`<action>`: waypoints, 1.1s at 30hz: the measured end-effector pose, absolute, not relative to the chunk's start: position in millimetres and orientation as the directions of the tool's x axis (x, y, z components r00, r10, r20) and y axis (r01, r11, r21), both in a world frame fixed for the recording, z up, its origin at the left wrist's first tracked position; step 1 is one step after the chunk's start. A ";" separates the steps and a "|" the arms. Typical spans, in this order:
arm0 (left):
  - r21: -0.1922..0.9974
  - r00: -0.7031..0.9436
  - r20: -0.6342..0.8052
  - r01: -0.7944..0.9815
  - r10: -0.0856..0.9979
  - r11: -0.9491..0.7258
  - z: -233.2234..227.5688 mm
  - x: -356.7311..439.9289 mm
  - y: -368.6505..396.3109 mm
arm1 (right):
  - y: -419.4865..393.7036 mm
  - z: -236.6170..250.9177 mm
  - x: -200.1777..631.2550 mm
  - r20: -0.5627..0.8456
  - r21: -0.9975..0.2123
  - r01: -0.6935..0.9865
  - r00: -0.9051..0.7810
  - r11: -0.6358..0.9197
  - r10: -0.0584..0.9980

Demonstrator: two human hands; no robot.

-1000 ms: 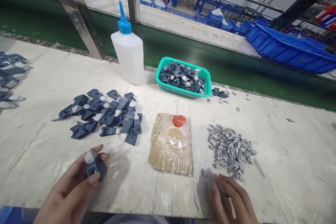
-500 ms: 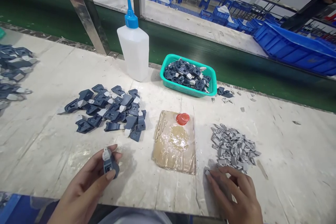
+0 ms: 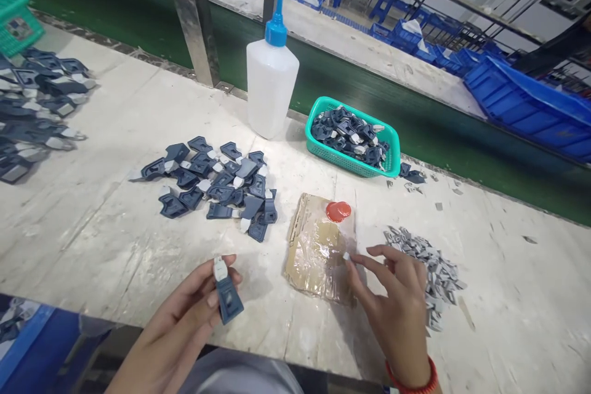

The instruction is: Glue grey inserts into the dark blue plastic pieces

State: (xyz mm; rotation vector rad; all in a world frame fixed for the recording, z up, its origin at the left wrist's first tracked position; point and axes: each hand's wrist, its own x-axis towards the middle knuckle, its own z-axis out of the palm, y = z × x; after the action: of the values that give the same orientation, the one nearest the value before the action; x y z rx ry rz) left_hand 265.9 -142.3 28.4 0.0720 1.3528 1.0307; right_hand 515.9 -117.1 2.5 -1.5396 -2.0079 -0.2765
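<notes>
Between the thumb and fingers of my left hand (image 3: 189,314) is a dark blue-grey plastic part (image 3: 228,300) with a white piece (image 3: 220,269) at its upper end. My right hand (image 3: 392,295) pinches a small light-grey plastic piece (image 3: 346,256) at its fingertips, above the right side of a tape-covered cardboard pad (image 3: 318,258). A glossy red blob (image 3: 338,211) lies on the pad's upper right. Partly hidden behind my right hand is a heap of small grey pieces (image 3: 443,277). Several blue-grey parts with white ends (image 3: 221,188) lie loose beyond my left hand.
A white bottle with a blue nozzle (image 3: 272,86) stands at the back, beside a metal post (image 3: 194,18). Right of it, a green basket (image 3: 353,167) holds many blue-grey parts. More parts (image 3: 41,104) lie far left near another green basket (image 3: 18,24). A green belt (image 3: 415,111) runs behind.
My right hand has moved left and forward from beside the grey heap to over the pad, with the small piece pinched. My left hand has turned the blue-grey part. The view has shifted left.
</notes>
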 end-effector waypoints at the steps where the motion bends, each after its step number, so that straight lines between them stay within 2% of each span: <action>1: 0.581 -0.123 -0.761 -0.566 0.637 0.584 30.0 266.8 -143.1 | -111.5 0.7 513.4 0.554 -0.185 0.930 -0.168 0.317 0.815; 19: 0.623 -0.043 -0.703 -0.521 0.710 0.584 23.4 254.8 -145.8 | -99.5 -2.2 505.2 0.487 -0.111 0.915 -0.289 0.387 0.824; 25: 0.608 -0.042 -0.711 -0.539 0.702 0.583 20.1 255.5 -147.3 | -99.2 0.8 505.3 0.480 -0.101 0.916 -0.297 0.388 0.825; 33: 0.689 0.083 -0.613 -0.430 0.786 0.583 10.6 258.4 -145.8 | -106.1 18.3 500.3 0.616 -0.103 0.937 -0.205 0.335 0.760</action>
State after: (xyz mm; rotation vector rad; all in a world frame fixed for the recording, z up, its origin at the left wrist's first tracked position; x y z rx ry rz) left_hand 258.4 -145.8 10.6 0.3731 1.1683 0.9392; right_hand 500.3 -106.1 18.3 -1.4817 -2.0260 -0.3962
